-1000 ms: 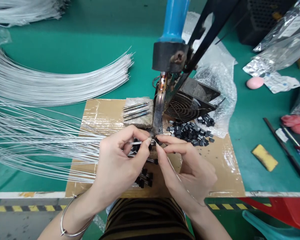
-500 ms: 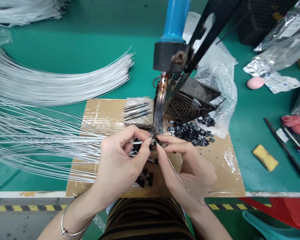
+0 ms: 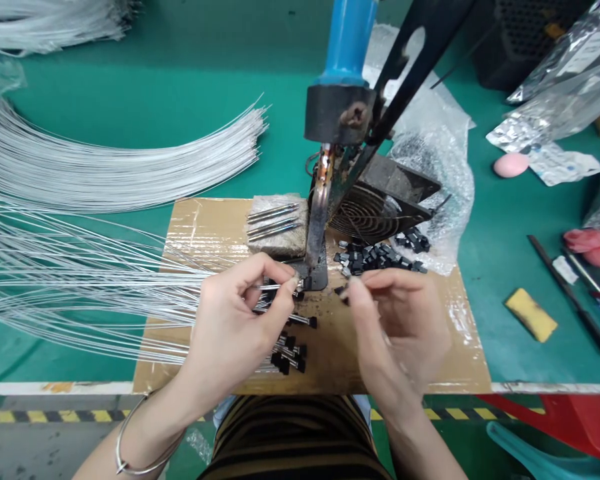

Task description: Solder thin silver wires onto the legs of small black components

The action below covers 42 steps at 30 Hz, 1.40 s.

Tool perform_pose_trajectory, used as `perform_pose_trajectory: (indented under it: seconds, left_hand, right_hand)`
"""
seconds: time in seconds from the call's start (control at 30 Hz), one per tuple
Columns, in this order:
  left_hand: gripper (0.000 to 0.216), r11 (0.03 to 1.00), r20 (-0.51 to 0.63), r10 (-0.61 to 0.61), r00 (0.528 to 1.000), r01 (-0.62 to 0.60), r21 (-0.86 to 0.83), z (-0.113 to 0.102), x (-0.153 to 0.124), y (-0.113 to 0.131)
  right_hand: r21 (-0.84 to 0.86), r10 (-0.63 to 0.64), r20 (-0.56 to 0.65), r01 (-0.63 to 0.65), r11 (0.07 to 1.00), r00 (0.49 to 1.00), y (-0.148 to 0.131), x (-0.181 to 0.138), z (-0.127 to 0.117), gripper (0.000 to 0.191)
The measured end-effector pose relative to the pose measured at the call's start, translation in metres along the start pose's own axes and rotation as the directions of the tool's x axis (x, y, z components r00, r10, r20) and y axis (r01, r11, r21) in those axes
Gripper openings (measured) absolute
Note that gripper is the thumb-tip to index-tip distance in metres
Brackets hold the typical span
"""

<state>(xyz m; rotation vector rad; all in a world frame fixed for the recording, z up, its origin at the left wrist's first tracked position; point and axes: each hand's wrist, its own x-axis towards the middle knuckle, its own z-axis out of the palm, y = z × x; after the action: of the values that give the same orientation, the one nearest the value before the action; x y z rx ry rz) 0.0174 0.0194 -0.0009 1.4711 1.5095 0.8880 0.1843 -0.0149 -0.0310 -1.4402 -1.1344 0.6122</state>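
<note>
My left hand pinches a thin grey cable between thumb and forefinger. A small black connector is at the cable's tip, over the dark metal base plate just below the soldering iron's tip. My right hand, smeared by motion, is apart from the cable, right of the iron. Its thumb and forefinger are drawn together, with a small black piece at their tips; its exact kind is unclear. Beneath my left hand lie several cables with black connector ends.
The blue-handled soldering iron hangs from a black stand. Behind it sits a fan. Loose black parts are piled on the cardboard. Cable bundles lie left; a yellow sponge lies right.
My right hand has drawn away from the iron's tip, moving right and slightly down. The connector in my left hand now shows clear of the tip. My left hand has barely moved.
</note>
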Motion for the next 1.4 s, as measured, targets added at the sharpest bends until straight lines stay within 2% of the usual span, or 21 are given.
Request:
perform_pose_trajectory:
  seconds: [0.07, 0.2, 0.3, 0.43, 0.5, 0.6, 0.73, 0.8, 0.87, 1.0, 1.2, 1.33, 1.4]
  left_hand:
    - [0.008, 0.994, -0.019, 0.050, 0.999, -0.048, 0.096, -0.004, -0.001, -0.003]
    - [0.010, 0.942, -0.037, 0.209, 0.977, -0.191, 0.276, -0.012, -0.006, -0.014]
    - [0.014, 0.912, -0.035, 0.286, 0.957, -0.262, 0.315, -0.020, -0.011, -0.022]
    - [0.013, 0.865, -0.125, 0.370, 0.921, -0.293, 0.408, -0.038, -0.006, -0.027]
    - [0.008, 0.811, -0.168, 0.394, 0.904, -0.256, 0.526, -0.052, 0.011, -0.028]
    - [0.018, 0.704, -0.162, 0.350, 0.923, -0.145, 0.695, -0.071, 0.056, -0.036]
    - [0.023, 0.677, -0.125, 0.293, 0.948, -0.114, 0.727, -0.084, 0.125, -0.056]
    - [0.016, 0.680, -0.103, 0.282, 0.954, -0.123, 0.722, -0.084, 0.147, -0.066]
    - [0.011, 0.697, -0.107, 0.289, 0.951, -0.132, 0.705, -0.084, 0.158, -0.073]
    - [0.012, 0.746, -0.156, 0.342, 0.927, -0.167, 0.644, -0.090, 0.153, -0.070]
    - [0.015, 0.850, -0.246, 0.396, 0.885, -0.252, 0.463, -0.104, 0.122, -0.051]
    - [0.011, 0.927, -0.282, 0.344, 0.896, -0.275, 0.256, -0.104, 0.100, -0.042]
    - [0.010, 0.940, -0.284, 0.321, 0.903, -0.268, 0.212, -0.102, 0.091, -0.038]
  right_hand:
    - [0.039, 0.091, -0.082, -0.088, 0.995, 0.992, 0.008, 0.005, -0.012, 0.005]
    - [0.348, 0.151, -0.089, -0.111, 0.931, 0.985, 0.032, 0.016, -0.046, 0.045]
    - [0.300, 0.196, -0.124, -0.152, 0.942, 0.973, 0.048, 0.020, -0.065, 0.059]
    - [0.061, 0.210, -0.242, -0.201, 0.978, 0.947, 0.054, 0.018, -0.067, 0.059]
    - [0.014, 0.224, -0.218, -0.227, 0.974, 0.950, 0.052, 0.015, -0.061, 0.063]
    - [0.023, 0.213, -0.181, -0.212, 0.977, 0.960, 0.051, 0.013, -0.055, 0.067]
    - [0.023, 0.173, -0.254, -0.172, 0.985, 0.952, 0.055, 0.014, -0.056, 0.061]
    - [0.030, 0.158, -0.282, -0.156, 0.987, 0.946, 0.057, 0.014, -0.057, 0.057]
    - [0.031, 0.154, -0.280, -0.152, 0.988, 0.948, 0.058, 0.015, -0.058, 0.056]
    - [-0.011, 0.168, -0.250, -0.176, 0.984, 0.954, 0.056, 0.014, -0.058, 0.056]
    - [-0.022, 0.150, -0.257, -0.161, 0.987, 0.955, 0.057, 0.012, -0.058, 0.054]
    - [-0.007, 0.135, -0.257, -0.141, 0.990, 0.957, 0.056, 0.010, -0.057, 0.050]
    - [-0.012, 0.130, -0.253, -0.138, 0.990, 0.959, 0.054, 0.008, -0.058, 0.049]
